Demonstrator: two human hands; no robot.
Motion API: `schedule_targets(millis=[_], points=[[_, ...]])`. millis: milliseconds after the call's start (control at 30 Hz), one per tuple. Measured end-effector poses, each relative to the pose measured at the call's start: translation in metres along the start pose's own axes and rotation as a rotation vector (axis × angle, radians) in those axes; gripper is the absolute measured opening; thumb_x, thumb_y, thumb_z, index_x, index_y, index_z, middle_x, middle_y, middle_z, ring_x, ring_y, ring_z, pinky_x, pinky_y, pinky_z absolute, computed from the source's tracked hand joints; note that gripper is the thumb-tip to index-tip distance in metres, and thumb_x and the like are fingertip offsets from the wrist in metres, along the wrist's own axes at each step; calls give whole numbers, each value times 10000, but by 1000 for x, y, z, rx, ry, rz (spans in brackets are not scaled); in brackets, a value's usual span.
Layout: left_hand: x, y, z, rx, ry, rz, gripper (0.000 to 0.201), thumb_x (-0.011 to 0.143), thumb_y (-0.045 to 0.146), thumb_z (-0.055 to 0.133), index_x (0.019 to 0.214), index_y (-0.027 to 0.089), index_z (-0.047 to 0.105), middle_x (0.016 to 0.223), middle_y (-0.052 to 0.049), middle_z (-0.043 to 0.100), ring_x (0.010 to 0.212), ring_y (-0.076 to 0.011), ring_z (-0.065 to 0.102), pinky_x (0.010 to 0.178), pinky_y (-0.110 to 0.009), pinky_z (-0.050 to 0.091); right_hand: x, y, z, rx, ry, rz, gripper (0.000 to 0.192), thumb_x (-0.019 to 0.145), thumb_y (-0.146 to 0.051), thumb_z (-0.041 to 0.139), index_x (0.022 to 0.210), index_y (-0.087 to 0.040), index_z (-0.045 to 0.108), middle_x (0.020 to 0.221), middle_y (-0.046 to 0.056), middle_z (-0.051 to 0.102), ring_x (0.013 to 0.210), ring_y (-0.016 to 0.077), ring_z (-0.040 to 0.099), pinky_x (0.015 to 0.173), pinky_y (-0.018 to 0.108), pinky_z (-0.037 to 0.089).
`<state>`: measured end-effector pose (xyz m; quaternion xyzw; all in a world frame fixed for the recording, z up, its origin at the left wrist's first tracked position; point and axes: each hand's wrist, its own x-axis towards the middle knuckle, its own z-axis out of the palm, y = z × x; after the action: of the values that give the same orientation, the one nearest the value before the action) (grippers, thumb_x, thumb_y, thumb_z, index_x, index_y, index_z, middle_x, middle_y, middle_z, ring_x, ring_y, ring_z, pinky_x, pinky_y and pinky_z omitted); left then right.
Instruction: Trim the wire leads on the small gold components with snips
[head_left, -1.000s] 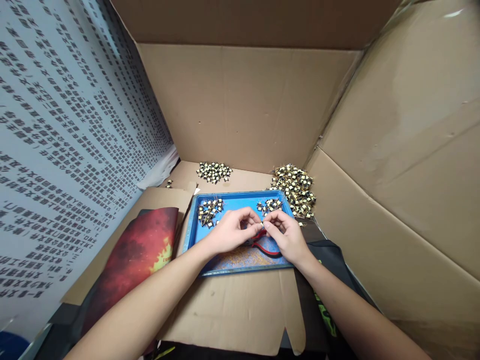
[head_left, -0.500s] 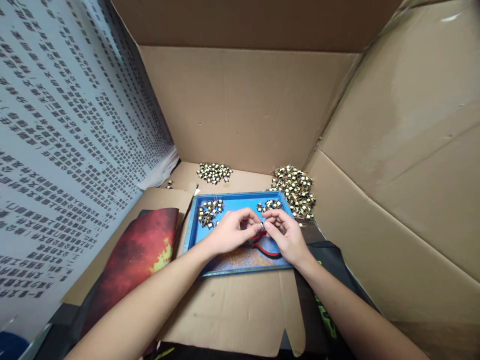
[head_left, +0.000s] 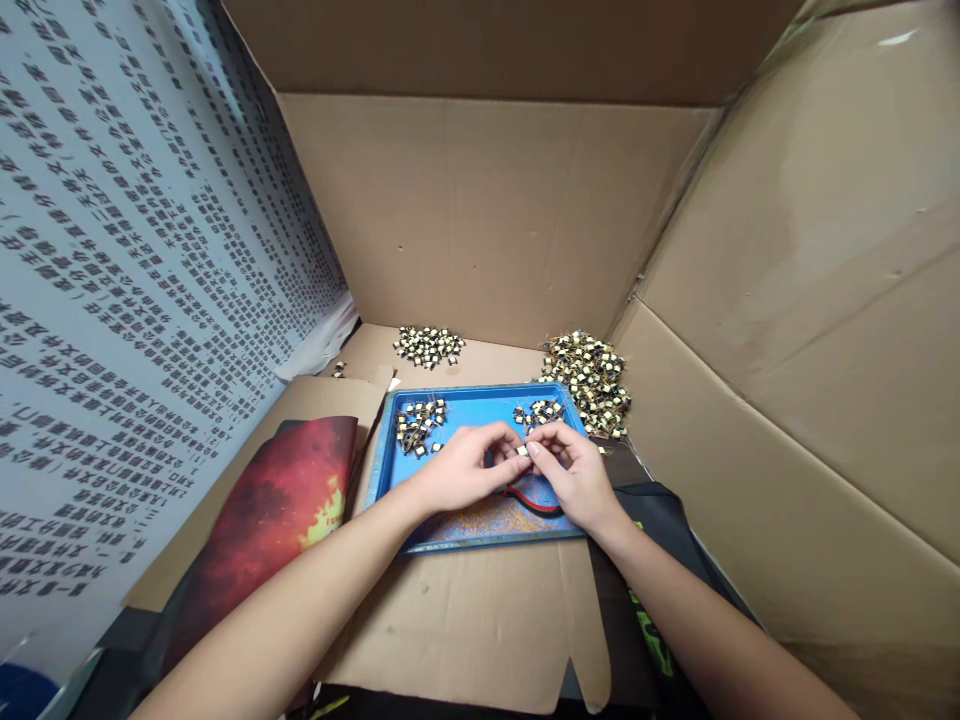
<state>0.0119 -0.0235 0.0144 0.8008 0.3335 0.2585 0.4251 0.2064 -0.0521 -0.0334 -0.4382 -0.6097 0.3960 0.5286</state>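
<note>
My left hand point(head_left: 465, 468) and my right hand point(head_left: 574, 470) meet over a blue tray point(head_left: 480, 405). The fingertips of both hands pinch one small yellow-and-black component point(head_left: 523, 451) between them. Red-handled pliers point(head_left: 536, 503) lie on the tray just under my hands, partly hidden by them. Two small heaps of the same components sit on the tray, one at its far left point(head_left: 418, 420) and one at its far right point(head_left: 540, 410). Fine golden scraps cover the tray's near edge.
Beyond the tray lie a small component pile point(head_left: 429, 343) and a larger pile point(head_left: 592, 380) at the right. Cardboard walls point(head_left: 487, 220) close in the back and right. A printed sheet point(head_left: 135, 300) stands at the left, and a red mat point(head_left: 277, 500) lies beside the tray.
My fingertips have closed in tighter around the small component and dropped slightly toward the tray. Everything else is as before.
</note>
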Motion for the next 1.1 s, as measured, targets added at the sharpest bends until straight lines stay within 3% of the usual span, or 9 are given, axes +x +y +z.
schedule_targets(millis=[133,300,633,900,1100], points=[[-2,1,0,98,-80,63,319,1031,455,538,987,157,644,797,-7,689,699,-139,602,679,-248,424,0,-1,0,-9,7,-4,147,968,-346,651,934,-206,679,830,16,674,714,154,616,662,270,492],[-2,-3,-1,125,-77,44,375,1075,424,440,915,158,648,797,-13,688,711,-139,600,694,-247,424,-1,-2,0,21,-1,15,167,970,-367,658,928,-206,668,796,4,657,668,144,614,633,263,495],[0,-2,-2,19,-106,5,393,1069,415,462,866,148,667,754,-23,726,701,-142,651,696,-236,451,-4,-2,0,68,-51,-8,211,1012,-411,604,923,-220,598,740,-25,584,614,123,582,598,253,472],[-1,-1,-2,-38,-97,3,403,1064,403,461,814,151,650,745,-28,723,715,-146,662,727,-246,469,0,-4,1,169,-14,-5,260,983,-460,644,912,-212,602,706,-27,585,592,118,572,592,253,481],[-1,-1,-5,-66,-77,-39,400,1054,390,461,777,153,626,736,-37,724,697,-151,651,720,-255,477,5,-4,-3,247,58,82,310,944,-509,675,896,-216,586,690,-33,578,576,118,563,576,244,496]])
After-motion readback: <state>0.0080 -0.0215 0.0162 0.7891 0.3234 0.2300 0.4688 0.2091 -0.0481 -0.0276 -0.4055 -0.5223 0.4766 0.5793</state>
